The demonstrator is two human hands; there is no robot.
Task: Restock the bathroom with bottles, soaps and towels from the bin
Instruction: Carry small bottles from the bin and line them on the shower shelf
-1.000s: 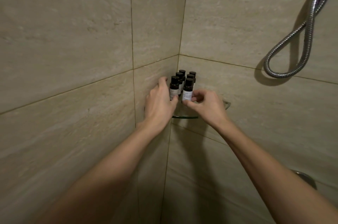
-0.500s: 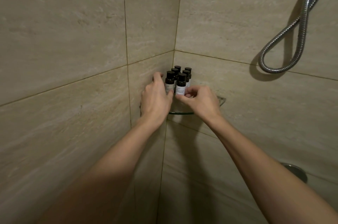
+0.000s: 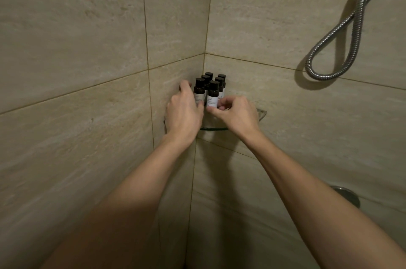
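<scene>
In the tiled corner, just beyond the fingertips of both hands, a glass shelf (image 3: 261, 113) is shown fixed between the two walls. Six small dark bottles (image 3: 206, 78) with black caps and white labels are seen standing upright on it, packed close in pairs that run back from the fingers towards the corner. The front-left bottle (image 3: 199, 92) is gripped by the left hand (image 3: 184, 114): the index finger is laid up along its wall side and the thumb is set against the label at the front. The front-right bottle (image 3: 213, 95) is pinched low down by the right hand (image 3: 238, 114), with the thumb at the near side of its base and the other fingers curled round its right side. Whether the two front bottles touch each other cannot be told. Above and well to the right of the right-hand fingers, a looped metal shower hose (image 3: 334, 42) is seen hanging against the wall. Far below them, a round metal fitting (image 3: 349, 197) is partly hidden by the right forearm
</scene>
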